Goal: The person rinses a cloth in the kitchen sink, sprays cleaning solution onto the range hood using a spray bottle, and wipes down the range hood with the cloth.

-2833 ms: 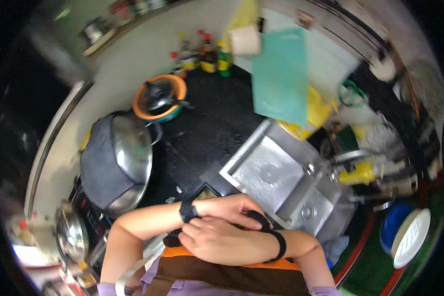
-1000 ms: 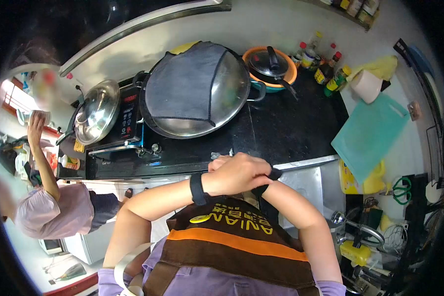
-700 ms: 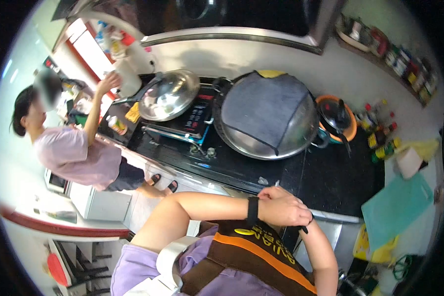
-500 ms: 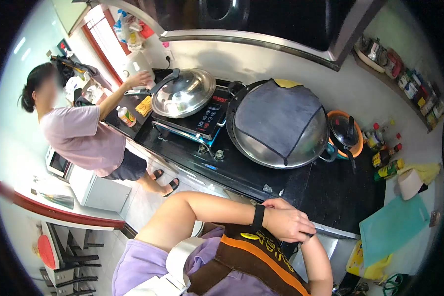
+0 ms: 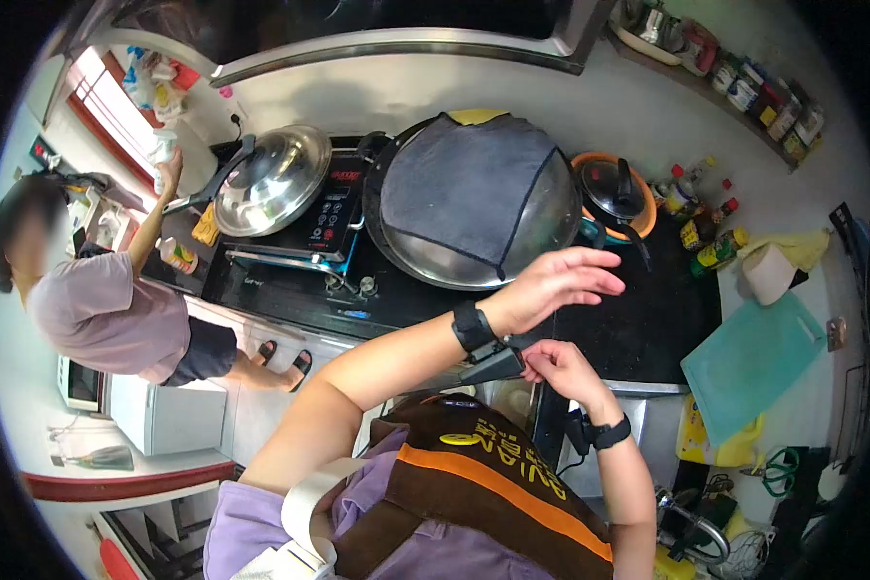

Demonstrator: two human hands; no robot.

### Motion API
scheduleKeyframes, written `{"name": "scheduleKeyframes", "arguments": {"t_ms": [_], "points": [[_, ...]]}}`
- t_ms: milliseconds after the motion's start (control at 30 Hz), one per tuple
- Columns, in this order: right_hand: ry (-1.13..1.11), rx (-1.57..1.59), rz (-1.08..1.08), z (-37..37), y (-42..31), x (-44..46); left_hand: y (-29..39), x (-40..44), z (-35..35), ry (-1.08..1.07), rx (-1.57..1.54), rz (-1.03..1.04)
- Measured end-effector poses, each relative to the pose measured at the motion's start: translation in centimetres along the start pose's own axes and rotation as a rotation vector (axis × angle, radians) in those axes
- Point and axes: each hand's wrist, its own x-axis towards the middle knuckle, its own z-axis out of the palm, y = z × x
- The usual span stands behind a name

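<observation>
My left hand is stretched out over the counter's front part, fingers extended and holding nothing. A black band circles its wrist, and a dark flat device sits against the underside of that wrist. Just below, my right hand is closed, its thumb and fingertips pinching the device's right end. Around the right wrist is another black band with a small dark box. Beyond my left hand stands a large wok with a metal lid, covered partly by a grey cloth.
A lidded pan rests on the cooker at left; an orange bowl and bottles stand at right. A teal board hangs near the sink. At far left another person holds a white bottle.
My hands, together at the right wrist before, have come apart. The left has opened and reached forward; the right now pinches the device at the left wrist. The view has shifted.
</observation>
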Motion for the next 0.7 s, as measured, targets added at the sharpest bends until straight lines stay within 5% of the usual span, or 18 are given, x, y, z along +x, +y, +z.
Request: {"name": "scheduleKeyframes", "arguments": {"t_ms": [167, 300, 533, 633, 700], "points": [[0.361, -0.219, -0.248, 2.1, -4.7, -3.4, -1.0, 0.9, -1.3, 0.156, 0.002, -0.096], [0.642, -0.581, -0.786, 4.0, -8.1, -3.9, -3.9, 1.8, -1.1, 0.194, 0.273, -0.237], [0.571, -0.881, -0.826, 5.1, -5.8, -3.1, -10.8, 0.4, 0.1, -0.162, 0.644, -0.206], [0.604, -0.673, -0.921, 5.5, -4.2, -5.1, -9.6, -0.9, 1.1, -0.315, 1.017, -0.405], [0.575, -0.532, -0.759, 5.5, -1.6, -7.7, -8.6, -1.4, 1.4, -0.449, 1.015, -0.500]]}}
